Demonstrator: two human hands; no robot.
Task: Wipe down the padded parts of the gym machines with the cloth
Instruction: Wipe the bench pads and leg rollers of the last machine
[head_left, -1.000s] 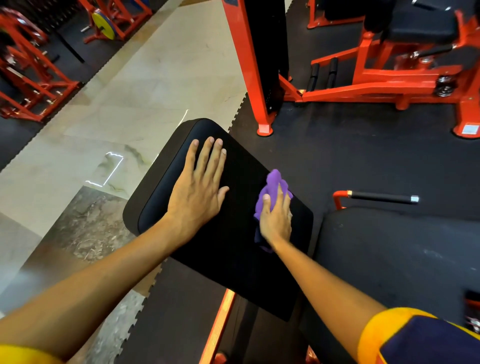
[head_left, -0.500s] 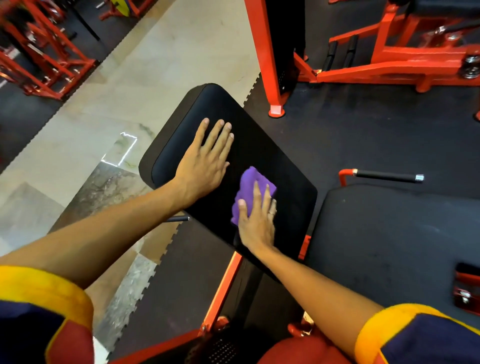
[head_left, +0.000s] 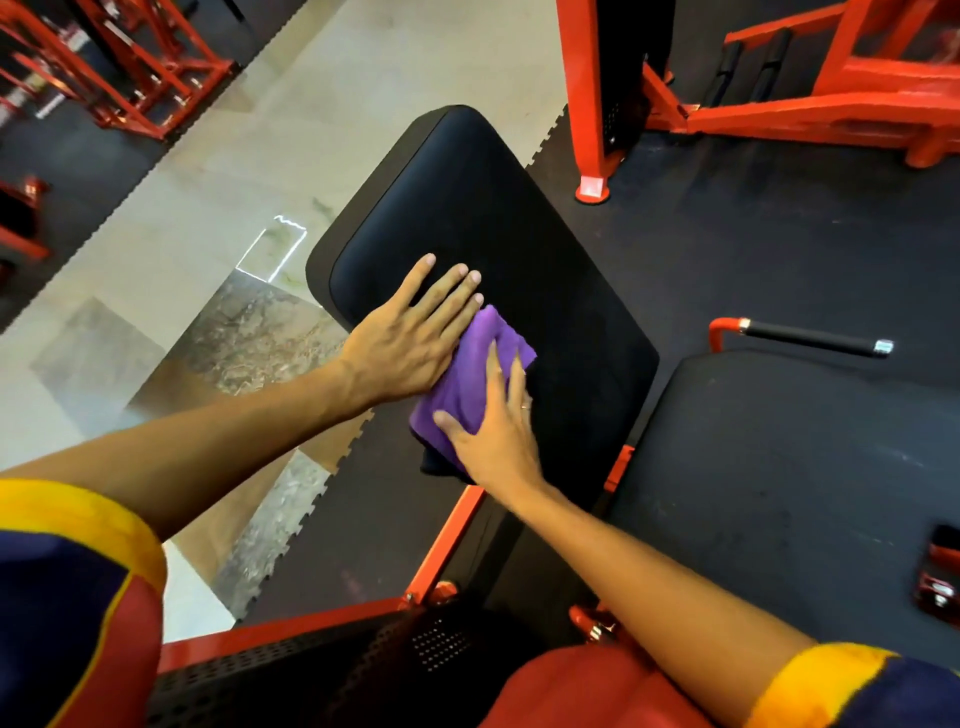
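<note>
A long black padded bench pad (head_left: 519, 223) runs from the middle of the view up and away. A purple cloth (head_left: 475, 371) lies on its near left part. My right hand (head_left: 498, 426) presses flat on the cloth with straight fingers. Just left of it, my left hand (head_left: 410, 338) rests flat on the pad, its fingertips touching the cloth's upper edge.
A second black pad (head_left: 779, 467) lies to the right, with a black-gripped handle (head_left: 810, 338) on an orange bracket above it. Orange machine frames (head_left: 831, 98) stand at the top right and top left. A pale tiled aisle (head_left: 218, 218) runs along the left.
My right hand has slid the cloth leftward and nearer across the pad, up against my left hand. My left hand has shifted toward the pad's near left edge.
</note>
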